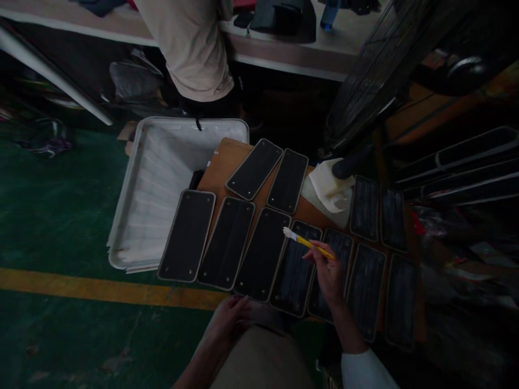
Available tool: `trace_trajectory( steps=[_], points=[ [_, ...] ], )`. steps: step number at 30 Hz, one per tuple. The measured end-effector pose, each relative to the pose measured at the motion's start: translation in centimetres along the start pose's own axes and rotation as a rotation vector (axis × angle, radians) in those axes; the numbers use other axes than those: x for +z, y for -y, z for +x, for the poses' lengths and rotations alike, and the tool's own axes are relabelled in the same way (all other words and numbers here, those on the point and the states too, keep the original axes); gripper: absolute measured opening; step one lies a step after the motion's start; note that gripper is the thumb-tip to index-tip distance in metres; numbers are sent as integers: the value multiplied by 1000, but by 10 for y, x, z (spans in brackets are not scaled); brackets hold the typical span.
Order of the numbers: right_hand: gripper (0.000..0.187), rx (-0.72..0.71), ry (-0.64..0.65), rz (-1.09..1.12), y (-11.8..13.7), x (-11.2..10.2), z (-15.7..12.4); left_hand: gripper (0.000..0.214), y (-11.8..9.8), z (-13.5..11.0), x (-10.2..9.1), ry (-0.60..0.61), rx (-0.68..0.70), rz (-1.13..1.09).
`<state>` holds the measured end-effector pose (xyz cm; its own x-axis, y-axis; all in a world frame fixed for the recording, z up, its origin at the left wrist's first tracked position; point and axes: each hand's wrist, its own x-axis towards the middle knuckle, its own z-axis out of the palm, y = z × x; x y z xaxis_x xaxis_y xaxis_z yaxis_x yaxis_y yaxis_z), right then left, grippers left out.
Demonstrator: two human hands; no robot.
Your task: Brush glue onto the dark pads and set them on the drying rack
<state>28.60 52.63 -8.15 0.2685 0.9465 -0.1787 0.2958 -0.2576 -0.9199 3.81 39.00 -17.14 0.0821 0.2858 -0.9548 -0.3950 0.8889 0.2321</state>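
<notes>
Right hand [329,273] with yellow brush [310,244] in pinch grip over dark panel [292,286]; left hand [231,319] slack, empty, on knee [259,354].

workshop: green painted floor [60,227] with yellow line [101,289], workbench [284,51].

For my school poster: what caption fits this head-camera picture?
Right hand holds a yellow brush over dark panels; left hand rests on knee.

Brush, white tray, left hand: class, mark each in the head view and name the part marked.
brush [308,243], head view, middle of the yellow handle.
white tray [162,183], head view, bare ribbed floor.
left hand [231,319], head view, back of the hand.
</notes>
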Motion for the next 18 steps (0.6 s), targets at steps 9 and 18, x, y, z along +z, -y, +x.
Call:
trace_trajectory(
  steps=[9, 18],
  points=[
    [28, -326, -119, -546, -10, -89, 40, 51, 5, -1, 15, -113, 90, -11],
    [29, -364, -107, -528, -39, -110, 111, 49, 21, 14, 14, -112, 190, -80]
  ],
)
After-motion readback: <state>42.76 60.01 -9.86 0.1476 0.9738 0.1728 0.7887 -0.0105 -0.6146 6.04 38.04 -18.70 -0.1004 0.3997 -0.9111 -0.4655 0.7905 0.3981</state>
